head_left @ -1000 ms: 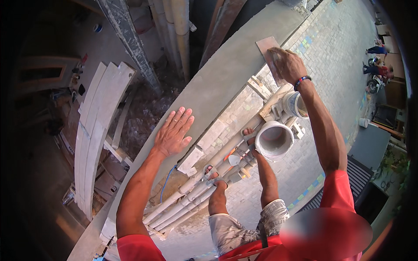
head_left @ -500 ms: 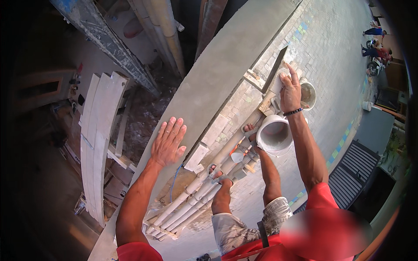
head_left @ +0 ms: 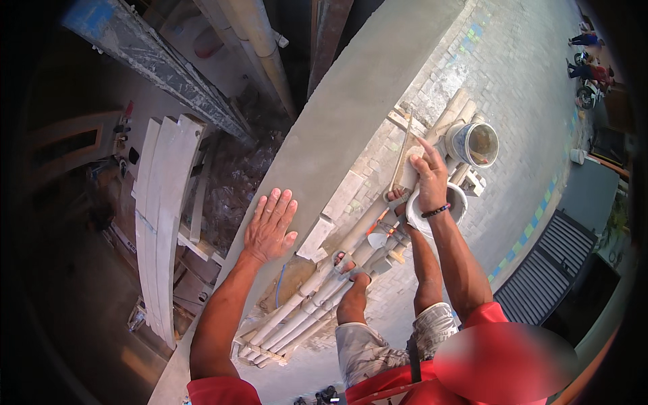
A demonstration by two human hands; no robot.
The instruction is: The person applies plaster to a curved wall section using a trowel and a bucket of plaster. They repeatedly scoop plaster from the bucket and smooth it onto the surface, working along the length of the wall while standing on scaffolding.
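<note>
My left hand (head_left: 270,226) lies flat with spread fingers on the smooth grey cement surface (head_left: 351,115), a long band running diagonally across the view. In my right hand (head_left: 430,182) is a plastering float (head_left: 401,152), its long thin plate turned nearly edge-on just right of the cement band and apart from it. My fingers and palm partly hide the grip. Below that hand is a white bucket (head_left: 460,204), partly covered by my forearm. A second bucket (head_left: 482,144) with greyish contents stands just beyond it.
My feet are on a scaffold of bundled bamboo poles (head_left: 297,317). A trowel (head_left: 376,239) lies by my feet. Pale boards (head_left: 158,223) and a paint-stained beam (head_left: 169,74) are on the left. Paving lies below right, with people and a motorcycle (head_left: 588,93) farther off.
My right hand has moved left and down with the float, whose dark broad face has turned to a thin edge. The view has shifted slightly; my left hand stays on the cement.
</note>
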